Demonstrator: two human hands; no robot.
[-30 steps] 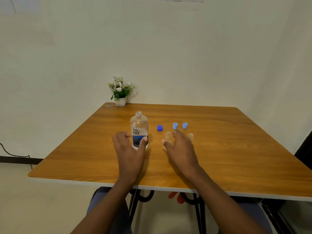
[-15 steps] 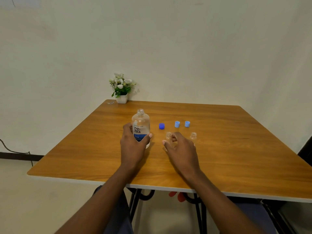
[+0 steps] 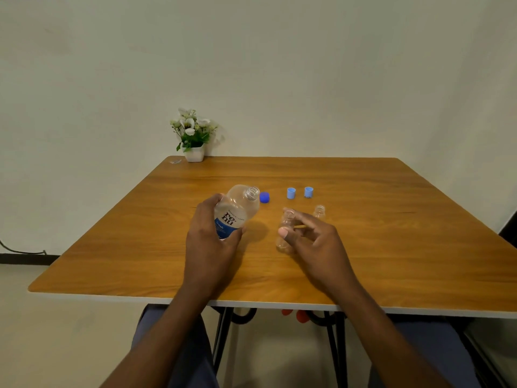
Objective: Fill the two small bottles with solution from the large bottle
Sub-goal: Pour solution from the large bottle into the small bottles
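My left hand (image 3: pixel 215 242) is clamped around the lower body of the large bottle (image 3: pixel 236 211). Half a second ago this bottle stood upright on the table (image 3: pixel 391 247); it is now lifted clear of the surface and tilted, open neck pointing toward the upper right of the frame, near the dark blue cap (image 3: pixel 264 197).

My right hand (image 3: pixel 313 242) is closed on the first small bottle (image 3: pixel 286 233), thumb and fingers pinching its neck and body. Compared with the earlier frame, this bottle sits closer to me and leans slightly; I cannot tell whether its base touches the table.

The second small bottle (image 3: pixel 319 211) stands upright and uncapped just right of centre, in the same place as before. Two light blue caps (image 3: pixel 291 193) rest side by side behind it, apart from both bottles.

A potted plant (image 3: pixel 193 135) occupies the far left corner of the table, unchanged.
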